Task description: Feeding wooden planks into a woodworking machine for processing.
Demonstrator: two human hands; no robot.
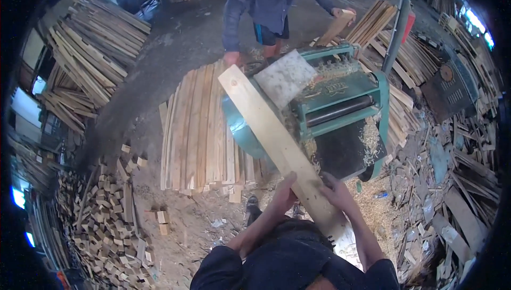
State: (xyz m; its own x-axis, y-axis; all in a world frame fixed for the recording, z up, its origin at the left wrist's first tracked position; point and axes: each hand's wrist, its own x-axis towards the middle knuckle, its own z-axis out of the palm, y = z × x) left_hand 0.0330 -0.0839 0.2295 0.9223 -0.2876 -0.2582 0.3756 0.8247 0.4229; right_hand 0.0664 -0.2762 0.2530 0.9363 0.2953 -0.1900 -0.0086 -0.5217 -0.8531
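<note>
A long pale wooden board slants from close to my body up past the left side of a green planing machine. My left hand is closed on the board's left edge, thumb uppermost. On the opposite edge, my right hand grips it a little nearer the machine's dark bed. The fingers under the board are partly hidden. The far end of the board lies beside a pale flat slab on top of the machine.
Across the machine stands a co-worker, one hand holding another board. Stacked planks lie left of the machine. Small wood blocks are heaped at lower left, scrap wood at right. Shavings cover the floor near me.
</note>
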